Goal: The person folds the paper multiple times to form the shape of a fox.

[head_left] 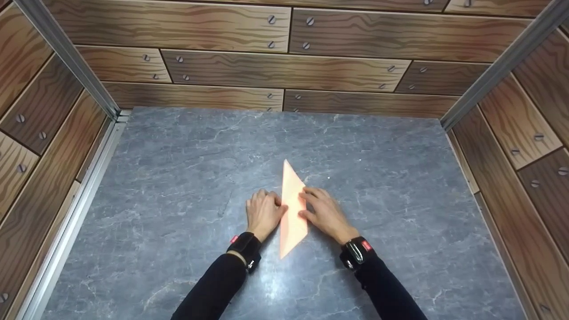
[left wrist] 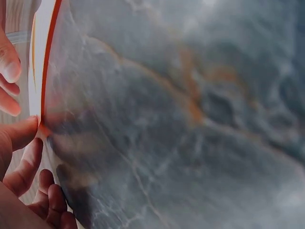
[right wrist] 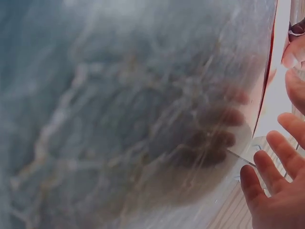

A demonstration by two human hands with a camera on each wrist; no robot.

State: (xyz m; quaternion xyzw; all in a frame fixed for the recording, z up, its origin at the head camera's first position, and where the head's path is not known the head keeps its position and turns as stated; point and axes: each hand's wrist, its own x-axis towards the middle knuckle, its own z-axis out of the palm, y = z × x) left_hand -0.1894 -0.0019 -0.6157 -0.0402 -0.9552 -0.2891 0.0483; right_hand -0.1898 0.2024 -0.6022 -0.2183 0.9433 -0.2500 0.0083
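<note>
A folded sheet of light orange paper [head_left: 292, 202], shaped like a tall narrow trapezoid, lies on the grey marbled tabletop between both hands. At its long left edge my left hand [head_left: 263, 214] pinches the paper between thumb and forefinger, the other fingers curled in. The left wrist view shows this pinch at the thin paper edge [left wrist: 46, 62]. My right hand [head_left: 328, 215] rests on the shorter right edge, fingertips and thumb lightly on the paper. In the right wrist view the right hand's fingers [right wrist: 274, 164] are spread and only gently bent.
The grey marbled tabletop [head_left: 186, 169] extends around the hands. Wood-patterned panels [head_left: 284, 71] stand at the back and both sides, with metal rails [head_left: 71, 58] at the corners. Each wrist carries a black strapped camera [head_left: 357, 252].
</note>
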